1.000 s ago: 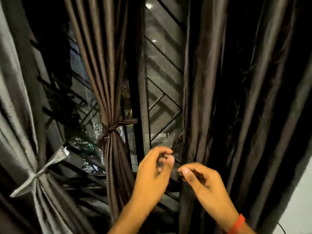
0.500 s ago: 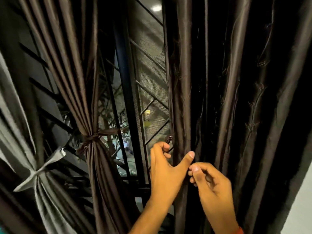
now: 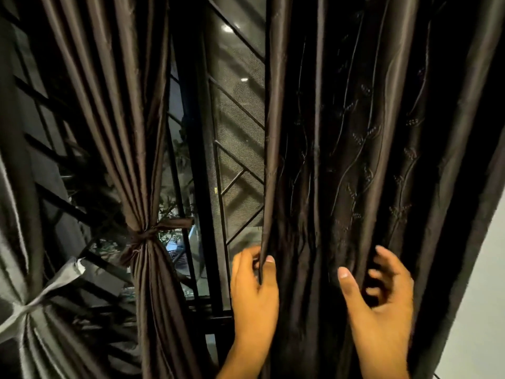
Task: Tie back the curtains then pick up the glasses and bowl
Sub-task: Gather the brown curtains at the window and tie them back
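A dark brown embroidered curtain (image 3: 355, 149) hangs loose on the right. My left hand (image 3: 254, 291) grips its left edge, thumb in front and fingers curled behind the fabric. My right hand (image 3: 382, 299) is spread in front of the curtain's folds, fingers bent and blurred, holding nothing that I can make out. A second brown curtain (image 3: 114, 110) in the middle is gathered and tied with a brown band (image 3: 153, 236). A grey curtain (image 3: 21, 242) at the far left is tied with a grey band (image 3: 46, 294). Glasses and bowl are out of view.
Behind the curtains stands a dark window frame (image 3: 199, 187) with a metal grille and mesh screen (image 3: 240, 149). A pale wall (image 3: 475, 310) borders the curtain at the lower right.
My hands were pinching something small together at the curtain's edge. Now they are apart: the left holds the edge, the right has moved right across the folds. The view has tilted upward.
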